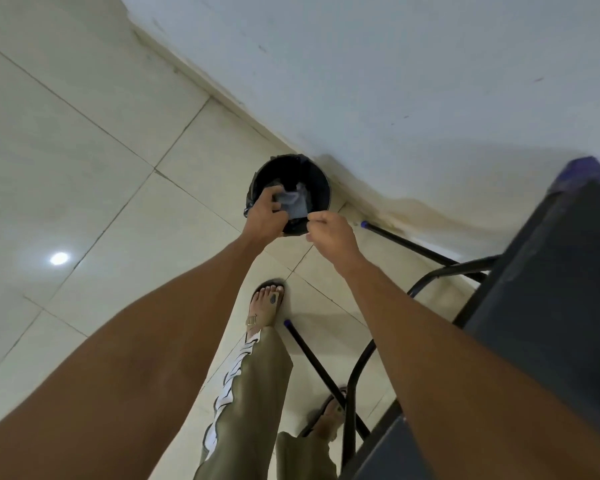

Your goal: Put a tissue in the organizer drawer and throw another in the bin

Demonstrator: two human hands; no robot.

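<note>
Bin step in hand. Bin [321, 183] sits on the floor [84, 150] against the wall [395, 64], at 12 o'clock from the person's feet. Left hand [264, 213] is over the bin's mouth, fingers clamped on a pale tissue [293, 199] that hangs inside the rim, at the 6 o'clock side of the opening. Right hand [329, 233] is at the near rim, fingers pinched together; looks like it's nipping the bin liner edge or a corner of the tissue, can't tell which. Hands are close but apart.

More pale material shows deeper in the bin at 1 o'clock of the tissue; unclear whether it's the same sheet.

Table [551, 289] edge is at 3 o'clock. Organizer drawer not in view, so can't judge that half of the task.

Next move, my read: left hand opens to drop the tissue straight down, right hand lets go, both pull clear of the rim. Tissue is light, so release low inside the mouth.
</note>
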